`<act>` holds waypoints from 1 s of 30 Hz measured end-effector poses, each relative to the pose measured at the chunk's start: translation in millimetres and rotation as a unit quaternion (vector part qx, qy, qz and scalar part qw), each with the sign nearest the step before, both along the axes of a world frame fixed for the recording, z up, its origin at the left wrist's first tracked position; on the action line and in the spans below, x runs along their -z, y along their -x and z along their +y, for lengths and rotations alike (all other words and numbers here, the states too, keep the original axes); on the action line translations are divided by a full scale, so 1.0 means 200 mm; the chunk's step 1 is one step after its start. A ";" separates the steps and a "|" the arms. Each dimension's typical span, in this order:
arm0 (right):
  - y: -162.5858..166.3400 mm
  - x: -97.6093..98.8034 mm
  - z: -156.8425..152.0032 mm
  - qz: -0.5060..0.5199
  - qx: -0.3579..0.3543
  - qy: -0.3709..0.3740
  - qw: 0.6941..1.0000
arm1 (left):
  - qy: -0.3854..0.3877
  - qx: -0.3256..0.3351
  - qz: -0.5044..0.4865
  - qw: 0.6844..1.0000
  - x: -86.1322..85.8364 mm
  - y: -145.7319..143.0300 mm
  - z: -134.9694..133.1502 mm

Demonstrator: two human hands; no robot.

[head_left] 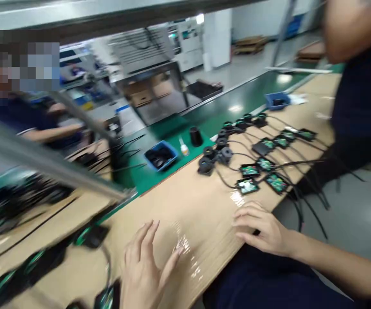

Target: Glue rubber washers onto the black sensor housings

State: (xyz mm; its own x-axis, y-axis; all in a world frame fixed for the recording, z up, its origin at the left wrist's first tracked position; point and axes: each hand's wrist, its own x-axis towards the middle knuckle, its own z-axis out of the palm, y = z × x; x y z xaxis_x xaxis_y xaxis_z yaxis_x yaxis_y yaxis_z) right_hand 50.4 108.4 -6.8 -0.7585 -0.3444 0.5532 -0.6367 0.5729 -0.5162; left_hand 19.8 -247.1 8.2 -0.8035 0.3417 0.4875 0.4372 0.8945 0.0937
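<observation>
My left hand (146, 264) hovers over the tan tabletop (185, 195), fingers spread and thumb apart, with nothing in it. My right hand (262, 227) is by the table's near edge, fingers loosely bent and apart, and I see nothing in it. Just beyond it lie several small black boxes with green circuit boards (247, 185), wired by black cables to round black housings (206, 165). To the left of my left hand, more black parts with green rims (91, 236) and a cabled circuit-board box (108, 296) lie blurred at the frame's edge.
On the green strip stand a blue bin of black parts (161, 155), a small white bottle (184, 148) and a black cup-shaped part (196, 136). A metal post (85, 176) slants across the left. One person stands at the right; another works across the bench.
</observation>
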 end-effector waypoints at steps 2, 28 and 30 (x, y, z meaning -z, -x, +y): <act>-0.03 0.01 0.18 0.023 0.134 -0.028 0.990 | 0.011 0.089 0.028 0.996 -0.01 0.21 0.19; 0.21 -0.27 0.91 -0.191 0.228 -0.102 0.949 | 0.016 0.235 -0.181 0.955 0.21 1.32 0.87; 0.20 -0.31 0.90 -0.227 0.193 -0.057 0.953 | 0.014 0.227 -0.184 0.956 0.20 1.32 0.84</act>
